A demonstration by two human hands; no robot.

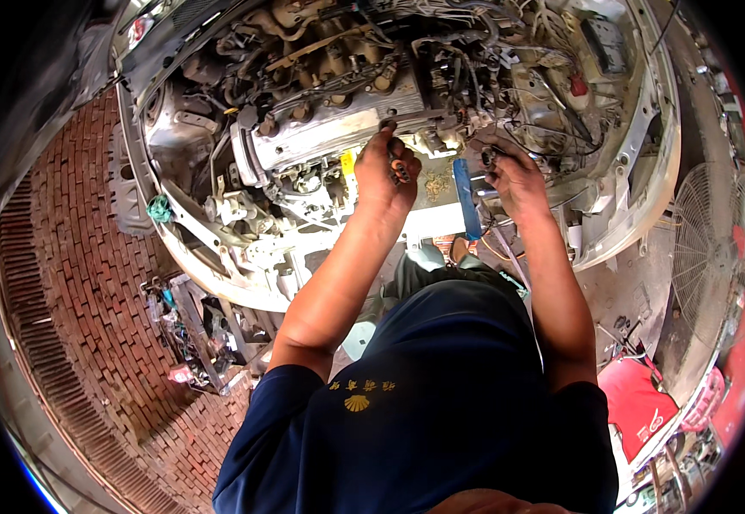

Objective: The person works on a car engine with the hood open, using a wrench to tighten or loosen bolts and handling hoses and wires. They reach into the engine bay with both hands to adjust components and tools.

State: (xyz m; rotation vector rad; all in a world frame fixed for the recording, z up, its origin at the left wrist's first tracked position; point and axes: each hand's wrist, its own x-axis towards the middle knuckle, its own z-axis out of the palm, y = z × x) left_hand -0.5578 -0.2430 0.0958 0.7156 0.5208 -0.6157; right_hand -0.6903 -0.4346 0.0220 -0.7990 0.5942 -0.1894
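Observation:
My left hand is closed around an orange-and-black handle-like piece, just in front of the silver valve cover of a car engine. Most of that piece is hidden by the fingers. To its right, my right hand has its fingers bent together at a small dark part by the engine's front right side. What kind of part it is cannot be made out. A blue strip-like thing lies between the hands, over the front edge of the engine bay.
The pale front frame of the car crosses before my body. Hoses and wires fill the bay's right side, near a black box. A green rag hangs at left. A fan and a red cloth-like thing are at right.

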